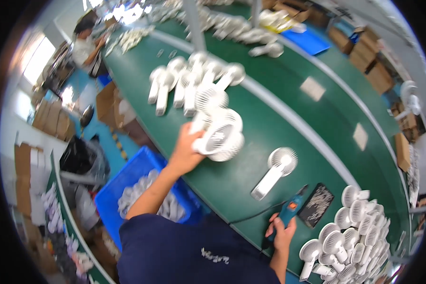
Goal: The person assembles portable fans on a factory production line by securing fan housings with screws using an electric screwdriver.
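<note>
My left hand (186, 150) is closed round a white handheld fan (221, 133), held above the green bench. Other white fan heads overlap it, and blur hides whether my fingers hold more than one. My right hand (282, 232) grips a teal electric screwdriver (291, 208) near the bench's front edge, its tip pointing up and away. Between my hands a single white fan (275, 171) lies on the bench. Right of the screwdriver sits a black tray (323, 191) of small pieces that look like screws.
A group of white fans (175, 83) lies beyond my left hand. Many more fans (350, 232) are heaped at the right. A blue bin (110, 196) with grey-white parts stands left of the bench. A metal post (194, 26) rises from the bench. Another person (86, 47) works at the far left.
</note>
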